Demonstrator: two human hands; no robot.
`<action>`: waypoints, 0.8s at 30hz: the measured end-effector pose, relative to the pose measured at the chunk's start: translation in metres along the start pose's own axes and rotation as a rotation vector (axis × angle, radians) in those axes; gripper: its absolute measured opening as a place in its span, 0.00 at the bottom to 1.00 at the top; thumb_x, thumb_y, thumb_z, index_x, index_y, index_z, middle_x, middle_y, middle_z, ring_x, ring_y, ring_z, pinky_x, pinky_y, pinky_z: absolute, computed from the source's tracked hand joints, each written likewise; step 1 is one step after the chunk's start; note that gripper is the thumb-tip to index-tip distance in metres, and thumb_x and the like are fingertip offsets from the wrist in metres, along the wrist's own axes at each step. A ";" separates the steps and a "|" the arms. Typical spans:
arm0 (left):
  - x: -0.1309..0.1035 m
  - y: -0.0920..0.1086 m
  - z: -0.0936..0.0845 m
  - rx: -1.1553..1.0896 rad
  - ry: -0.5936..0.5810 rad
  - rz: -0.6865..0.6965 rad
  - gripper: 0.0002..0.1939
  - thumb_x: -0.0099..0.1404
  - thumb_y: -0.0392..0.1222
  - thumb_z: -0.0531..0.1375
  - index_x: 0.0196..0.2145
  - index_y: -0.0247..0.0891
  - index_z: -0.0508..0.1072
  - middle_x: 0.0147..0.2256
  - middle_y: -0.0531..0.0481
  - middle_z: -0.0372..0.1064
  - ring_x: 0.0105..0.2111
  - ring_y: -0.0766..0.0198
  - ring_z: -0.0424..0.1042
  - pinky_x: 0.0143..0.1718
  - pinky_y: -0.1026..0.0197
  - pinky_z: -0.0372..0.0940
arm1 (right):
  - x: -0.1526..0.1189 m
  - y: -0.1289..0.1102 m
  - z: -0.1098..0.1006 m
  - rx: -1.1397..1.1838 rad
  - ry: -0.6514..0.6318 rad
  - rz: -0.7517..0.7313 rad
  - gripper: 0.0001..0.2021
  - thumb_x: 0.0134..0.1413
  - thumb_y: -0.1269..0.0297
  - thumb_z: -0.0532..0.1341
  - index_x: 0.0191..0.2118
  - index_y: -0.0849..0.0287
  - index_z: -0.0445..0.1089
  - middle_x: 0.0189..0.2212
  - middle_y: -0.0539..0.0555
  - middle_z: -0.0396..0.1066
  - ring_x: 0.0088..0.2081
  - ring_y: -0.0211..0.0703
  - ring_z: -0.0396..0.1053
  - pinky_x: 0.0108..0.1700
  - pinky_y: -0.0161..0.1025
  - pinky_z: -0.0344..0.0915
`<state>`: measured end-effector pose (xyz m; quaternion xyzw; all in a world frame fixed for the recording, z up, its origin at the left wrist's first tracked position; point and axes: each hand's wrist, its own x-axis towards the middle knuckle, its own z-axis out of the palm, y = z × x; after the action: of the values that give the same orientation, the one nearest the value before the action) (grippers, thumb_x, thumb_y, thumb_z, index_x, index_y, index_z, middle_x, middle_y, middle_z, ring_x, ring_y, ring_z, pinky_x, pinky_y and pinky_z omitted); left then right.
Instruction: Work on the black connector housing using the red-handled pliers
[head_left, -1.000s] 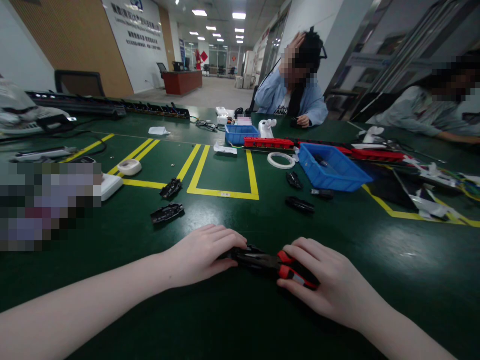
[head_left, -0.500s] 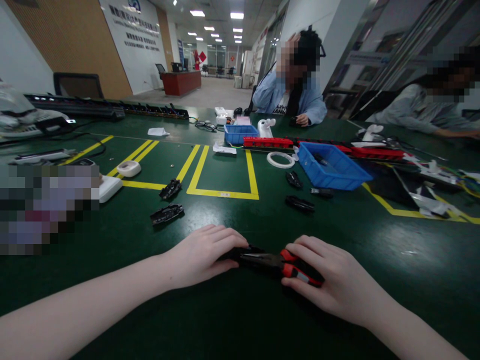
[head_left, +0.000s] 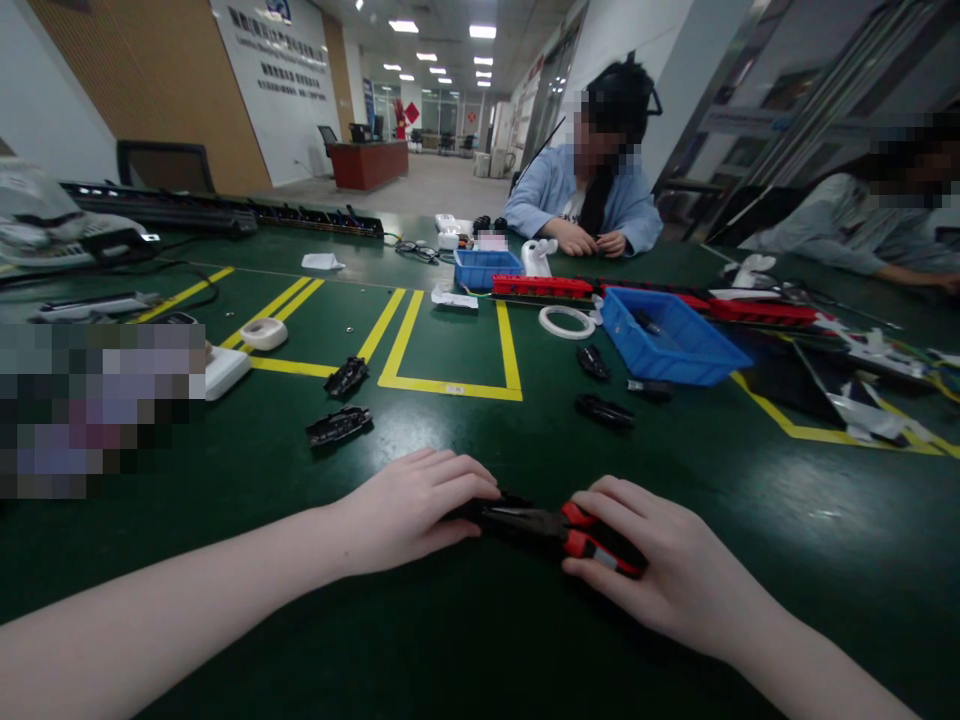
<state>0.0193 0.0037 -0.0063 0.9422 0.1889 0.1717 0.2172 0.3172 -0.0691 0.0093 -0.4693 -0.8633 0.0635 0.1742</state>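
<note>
My right hand [head_left: 660, 560] is closed around the red and black handles of a pair of needle-nose pliers [head_left: 536, 519]. The jaws point left, against or just over a dark plastic part [head_left: 514, 498]. My left hand [head_left: 424, 508] grips the left end of that black part between thumb and fingers, low over the green table [head_left: 480, 640]. Much of the part is hidden by my fingers and the pliers, so I cannot tell what the jaws pinch. Ahead to the left lie two black plastic shells [head_left: 340, 426]; several more black pieces [head_left: 604, 410] lie ahead to the right.
A blue bin [head_left: 675, 345] stands at the right, with a smaller blue bin [head_left: 487, 268] farther back. A white ring [head_left: 566, 322], a tape roll [head_left: 264, 333] and a long red strip [head_left: 544, 288] lie about. Two people sit across the table, one in a blue shirt [head_left: 551, 195].
The person opposite has lowered a raised hand to the table. The view has shifted slightly. My hands, the pliers and the black part keep nearly the same pose.
</note>
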 end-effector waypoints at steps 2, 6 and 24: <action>0.000 0.000 0.000 0.004 -0.005 -0.003 0.19 0.70 0.34 0.63 0.56 0.41 0.65 0.56 0.49 0.69 0.54 0.57 0.70 0.52 0.52 0.68 | -0.001 0.000 0.003 0.006 0.001 0.008 0.14 0.60 0.52 0.63 0.47 0.55 0.72 0.39 0.55 0.74 0.35 0.42 0.73 0.34 0.37 0.71; 0.001 0.001 0.000 0.007 -0.012 -0.003 0.18 0.70 0.34 0.63 0.56 0.40 0.66 0.56 0.47 0.69 0.53 0.56 0.71 0.52 0.51 0.68 | -0.002 0.000 0.006 0.006 0.017 0.017 0.15 0.61 0.51 0.62 0.47 0.55 0.72 0.39 0.55 0.73 0.35 0.42 0.73 0.33 0.38 0.70; 0.001 0.000 0.000 0.006 -0.022 -0.013 0.16 0.70 0.34 0.62 0.53 0.40 0.68 0.55 0.48 0.68 0.53 0.56 0.70 0.52 0.51 0.68 | -0.003 0.004 0.001 0.046 -0.029 0.053 0.15 0.60 0.51 0.63 0.47 0.53 0.72 0.39 0.54 0.73 0.34 0.41 0.73 0.33 0.37 0.70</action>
<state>0.0199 0.0045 -0.0063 0.9434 0.1933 0.1593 0.2175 0.3215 -0.0689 0.0065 -0.4867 -0.8515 0.0947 0.1705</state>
